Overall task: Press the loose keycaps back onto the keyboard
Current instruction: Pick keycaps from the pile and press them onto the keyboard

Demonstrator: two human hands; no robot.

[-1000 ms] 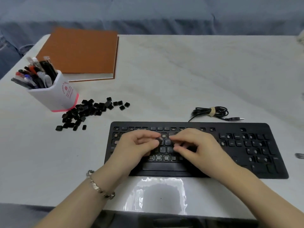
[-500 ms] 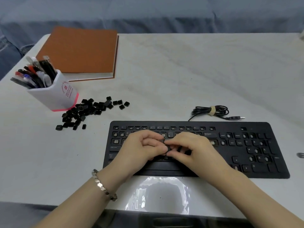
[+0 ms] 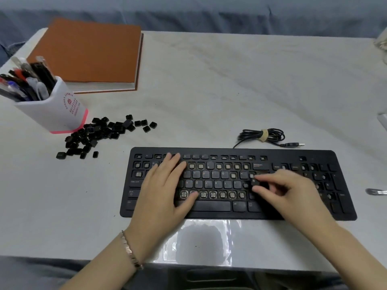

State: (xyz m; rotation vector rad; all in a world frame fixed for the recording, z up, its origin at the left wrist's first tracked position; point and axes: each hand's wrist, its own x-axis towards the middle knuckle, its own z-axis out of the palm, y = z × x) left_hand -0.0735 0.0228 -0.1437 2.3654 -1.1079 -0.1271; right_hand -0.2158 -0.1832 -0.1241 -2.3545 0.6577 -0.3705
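A black keyboard (image 3: pixel 236 212) lies at the near edge of the white table; many of its key seats are bare, while the middle letter rows carry caps. My left hand (image 3: pixel 165 185) rests flat on the keyboard's left part with straight fingers. My right hand (image 3: pixel 280 189) hovers over the right end of the letter block and pinches one black keycap (image 3: pixel 254 181) between thumb and fingertips, just above the keys. A heap of loose black keycaps (image 3: pixel 98 135) lies on the table to the left of the keyboard.
A white pen cup (image 3: pixel 52 109) full of pens stands at the far left beside the heap. An orange notebook (image 3: pixel 90 53) lies behind it. The keyboard's coiled cable (image 3: pixel 263 136) with its USB plug lies behind the keyboard. A metal object (image 3: pixel 376 191) pokes in at the right edge.
The hands, which met over the keyboard's middle, have parted: the left spread flat toward the left, the right carried a keycap to the right end of the letter rows.
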